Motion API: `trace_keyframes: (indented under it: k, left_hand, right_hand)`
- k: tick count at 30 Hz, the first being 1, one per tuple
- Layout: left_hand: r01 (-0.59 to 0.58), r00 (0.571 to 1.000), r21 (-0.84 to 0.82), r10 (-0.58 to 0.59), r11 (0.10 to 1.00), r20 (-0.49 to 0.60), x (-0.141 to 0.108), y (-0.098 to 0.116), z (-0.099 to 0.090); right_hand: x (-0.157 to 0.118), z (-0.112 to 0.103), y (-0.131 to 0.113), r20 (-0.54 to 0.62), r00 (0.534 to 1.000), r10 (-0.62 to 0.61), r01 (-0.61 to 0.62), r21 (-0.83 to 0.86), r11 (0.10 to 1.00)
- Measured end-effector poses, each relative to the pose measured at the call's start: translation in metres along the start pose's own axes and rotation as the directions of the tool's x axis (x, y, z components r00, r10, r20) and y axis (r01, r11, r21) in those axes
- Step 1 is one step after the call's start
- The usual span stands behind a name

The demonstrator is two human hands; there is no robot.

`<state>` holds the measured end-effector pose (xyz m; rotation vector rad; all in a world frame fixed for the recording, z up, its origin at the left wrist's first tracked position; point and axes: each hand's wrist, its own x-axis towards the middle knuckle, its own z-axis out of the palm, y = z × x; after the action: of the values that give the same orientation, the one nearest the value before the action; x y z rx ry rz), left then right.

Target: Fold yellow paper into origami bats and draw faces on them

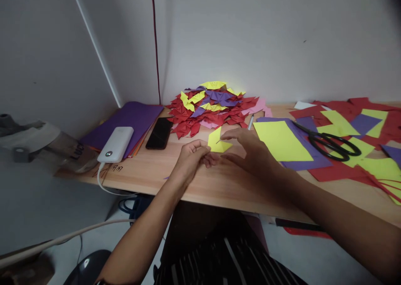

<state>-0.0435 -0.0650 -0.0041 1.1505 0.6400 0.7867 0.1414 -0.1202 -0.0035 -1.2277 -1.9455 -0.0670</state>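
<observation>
A small folded yellow paper (216, 142) is held up over the front middle of the desk. My left hand (197, 152) pinches its lower left edge between thumb and fingers. To the right of the paper, my right hand (246, 147) has its thumb and fingers apart, with the fingertips close to the paper's upper right side. Behind the hands lies a heap of folded paper pieces (216, 103) in red, yellow and purple, some with small drawn faces. A white pen (251, 122) rests on the desk just behind my right hand.
Yellow sheets (282, 141) lie on purple ones at the right, beside black scissors (332, 145) and many paper scraps (360, 164). On the left are a phone (159, 133), a white power bank (115, 145) with a cable, purple sheets (138, 113) and a clear bottle (69, 149).
</observation>
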Motion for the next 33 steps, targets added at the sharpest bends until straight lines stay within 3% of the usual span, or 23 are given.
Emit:
trace_keyframes:
  k: [3, 9, 17, 21, 26, 33]
  left_hand:
    - [0.051, 0.998, -0.033, -0.050, 0.998, 0.032, 0.000, 0.002, -0.001]
    - [0.095, 0.992, -0.035, -0.092, 0.995, 0.085, 0.000, 0.002, -0.002]
    - [0.079, 0.994, 0.002, -0.079, 0.997, 0.081, -0.001, 0.001, 0.001]
    - [0.046, 0.996, 0.049, -0.050, 0.998, 0.080, -0.001, 0.000, 0.002]
    - [0.018, 0.996, 0.084, -0.025, 0.996, 0.086, -0.001, -0.001, 0.004]
    - [-0.019, 0.998, 0.217, 0.007, 0.976, 0.058, 0.000, -0.005, 0.006]
  right_hand:
    - [-0.001, 0.003, 0.001, 0.056, 0.995, -0.084, 0.088, -0.068, 0.994]
    - [0.000, 0.005, 0.002, 0.066, 0.992, -0.108, 0.117, -0.148, 0.982]
    - [-0.001, 0.003, 0.002, 0.047, 0.994, -0.097, 0.099, -0.053, 0.994]
    - [0.000, 0.003, -0.002, 0.068, 0.994, 0.080, -0.084, 0.063, 0.994]
    - [0.003, 0.000, -0.008, 0.193, 0.927, 0.323, -0.365, 0.251, 0.897]
    - [0.001, -0.001, -0.010, 0.250, 0.863, 0.439, -0.500, 0.287, 0.817]
